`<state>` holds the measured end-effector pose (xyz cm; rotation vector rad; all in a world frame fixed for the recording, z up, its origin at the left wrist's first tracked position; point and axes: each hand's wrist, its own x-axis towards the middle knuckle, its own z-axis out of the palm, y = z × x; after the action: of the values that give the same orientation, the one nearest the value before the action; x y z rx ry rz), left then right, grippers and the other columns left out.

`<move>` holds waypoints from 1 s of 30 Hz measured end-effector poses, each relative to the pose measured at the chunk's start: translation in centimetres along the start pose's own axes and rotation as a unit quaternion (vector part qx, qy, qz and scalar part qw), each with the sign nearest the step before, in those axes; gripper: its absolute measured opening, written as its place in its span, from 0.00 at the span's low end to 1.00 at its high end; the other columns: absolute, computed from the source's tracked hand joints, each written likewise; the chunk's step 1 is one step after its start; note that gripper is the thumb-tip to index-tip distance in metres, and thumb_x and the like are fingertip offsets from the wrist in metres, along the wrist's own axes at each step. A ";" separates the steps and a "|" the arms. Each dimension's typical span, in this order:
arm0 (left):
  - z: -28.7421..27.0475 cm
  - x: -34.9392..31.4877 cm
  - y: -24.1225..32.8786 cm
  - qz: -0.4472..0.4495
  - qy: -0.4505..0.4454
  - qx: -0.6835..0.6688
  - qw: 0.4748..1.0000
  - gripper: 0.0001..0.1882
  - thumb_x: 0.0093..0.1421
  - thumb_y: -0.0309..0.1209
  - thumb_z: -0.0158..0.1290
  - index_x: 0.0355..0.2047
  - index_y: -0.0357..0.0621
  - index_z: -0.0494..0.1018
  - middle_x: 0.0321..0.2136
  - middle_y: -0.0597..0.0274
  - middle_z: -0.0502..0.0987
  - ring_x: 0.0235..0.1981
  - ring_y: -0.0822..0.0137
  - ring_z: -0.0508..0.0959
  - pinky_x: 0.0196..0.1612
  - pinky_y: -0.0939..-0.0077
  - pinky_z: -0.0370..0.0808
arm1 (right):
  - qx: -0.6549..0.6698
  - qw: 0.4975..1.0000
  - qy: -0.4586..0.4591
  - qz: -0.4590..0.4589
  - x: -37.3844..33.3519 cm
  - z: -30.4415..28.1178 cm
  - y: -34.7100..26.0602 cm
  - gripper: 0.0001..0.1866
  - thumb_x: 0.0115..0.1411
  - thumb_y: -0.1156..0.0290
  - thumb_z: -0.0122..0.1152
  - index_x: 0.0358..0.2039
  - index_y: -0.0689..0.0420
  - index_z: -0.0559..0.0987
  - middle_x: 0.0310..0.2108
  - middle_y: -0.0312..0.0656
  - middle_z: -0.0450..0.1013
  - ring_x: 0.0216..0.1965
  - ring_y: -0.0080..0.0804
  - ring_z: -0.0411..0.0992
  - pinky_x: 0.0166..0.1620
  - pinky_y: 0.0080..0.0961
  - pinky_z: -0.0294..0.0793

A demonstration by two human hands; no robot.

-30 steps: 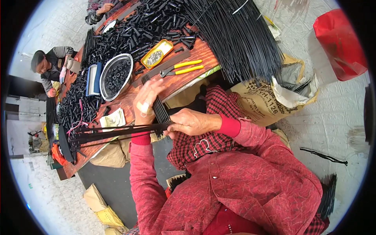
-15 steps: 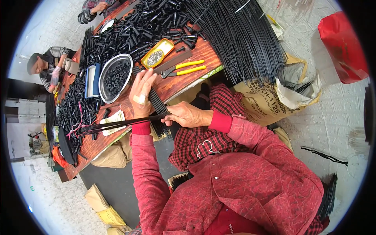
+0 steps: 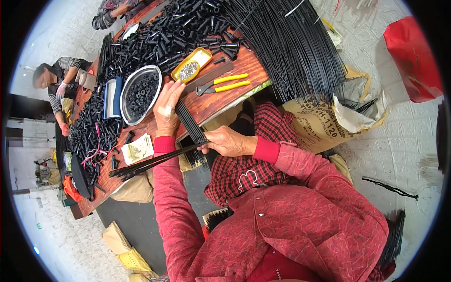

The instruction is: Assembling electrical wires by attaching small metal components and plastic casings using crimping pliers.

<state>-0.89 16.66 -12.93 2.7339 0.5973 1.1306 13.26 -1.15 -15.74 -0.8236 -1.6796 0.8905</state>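
My left hand (image 3: 167, 110), with a light bandage on it, is against the upper end of a bundle of thin black rods (image 3: 189, 121). Its fingers are pressed together and its thumb is hidden. The bundle slants down past the table's near edge. My right hand (image 3: 230, 141) is closed at the bundle's lower half, pinching long black strands (image 3: 145, 163) where they cross it. From there the strands stretch left over my left forearm, their free ends hanging loose near the table edge.
The red-brown table (image 3: 244, 70) carries heaped black tubular parts (image 3: 181, 35), an oval metal tray (image 3: 123, 101) of small black pieces, a yellow dish (image 3: 201, 55), yellow-handled cutters (image 3: 225, 83) and a paper wad (image 3: 137, 149). Long black rods (image 3: 291, 47) overhang its right end. A co-worker (image 3: 66, 84) sits far left.
The strands' free ends have swung lower and nearer to me, uncovering the paper wad. My right hand stays closed at the bundle. The co-worker's hands have moved.
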 end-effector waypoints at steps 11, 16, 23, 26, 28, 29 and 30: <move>1.7 -2.3 -1.2 -0.031 -0.088 -0.060 0.994 0.31 0.54 0.11 0.47 0.59 0.43 0.72 0.59 0.53 0.73 0.64 0.48 0.68 0.65 0.61 0.66 | 0.008 0.999 -0.028 0.045 -1.9 0.9 2.2 0.05 0.64 0.80 0.52 0.40 0.64 0.75 0.31 0.44 0.78 0.33 0.37 0.80 0.39 0.31 0.79; -0.2 -2.9 0.1 -0.043 -0.113 -0.047 0.991 0.38 0.49 0.10 0.44 0.64 0.42 0.66 0.65 0.50 0.65 0.67 0.45 0.62 0.69 0.58 0.59 | 0.040 0.997 -0.025 0.065 -2.2 1.2 3.5 0.08 0.69 0.74 0.49 0.40 0.64 0.75 0.31 0.43 0.78 0.35 0.38 0.80 0.41 0.32 0.79; -3.8 -4.3 6.1 -0.036 -0.278 -0.142 0.949 0.41 0.42 0.21 0.53 0.63 0.43 0.65 0.68 0.42 0.57 0.67 0.34 0.56 0.68 0.43 0.56 | 0.069 0.991 -0.039 0.105 -3.9 1.3 6.5 0.11 0.71 0.68 0.49 0.41 0.62 0.77 0.30 0.42 0.78 0.36 0.39 0.79 0.42 0.33 0.77; -3.3 -5.2 6.9 -0.050 -0.315 -0.141 0.937 0.50 0.39 0.33 0.70 0.65 0.46 0.63 0.70 0.45 0.54 0.70 0.38 0.52 0.69 0.45 0.55 | 0.069 0.989 -0.048 0.122 -3.9 1.6 7.8 0.13 0.71 0.66 0.48 0.40 0.62 0.77 0.31 0.43 0.79 0.36 0.37 0.79 0.43 0.32 0.77; -2.2 -5.9 6.5 -0.053 -0.290 -0.113 0.949 0.55 0.36 0.41 0.74 0.66 0.46 0.62 0.70 0.48 0.55 0.69 0.40 0.54 0.68 0.46 0.57 | 0.041 0.989 -0.046 0.137 -4.0 1.7 9.2 0.16 0.71 0.62 0.47 0.41 0.62 0.77 0.34 0.46 0.79 0.38 0.41 0.79 0.44 0.34 0.76; -1.3 -6.5 6.1 -0.055 -0.270 -0.097 0.956 0.57 0.34 0.45 0.74 0.66 0.47 0.62 0.70 0.50 0.55 0.69 0.40 0.55 0.67 0.46 0.57 | 0.042 0.989 -0.044 0.138 -4.0 1.8 9.6 0.15 0.71 0.62 0.47 0.42 0.62 0.76 0.34 0.48 0.79 0.38 0.42 0.79 0.44 0.34 0.76; -0.7 -6.8 6.1 -0.044 -0.243 -0.070 0.966 0.56 0.36 0.46 0.73 0.66 0.47 0.62 0.69 0.52 0.57 0.68 0.41 0.58 0.66 0.47 0.59 | 0.033 0.988 -0.043 0.147 -4.1 1.9 10.3 0.15 0.71 0.62 0.48 0.42 0.61 0.76 0.34 0.47 0.79 0.38 0.41 0.79 0.44 0.34 0.76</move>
<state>-3.85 8.35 -15.23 2.6791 0.5330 0.4288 13.44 0.06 -26.91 -1.0178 -1.6173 1.1920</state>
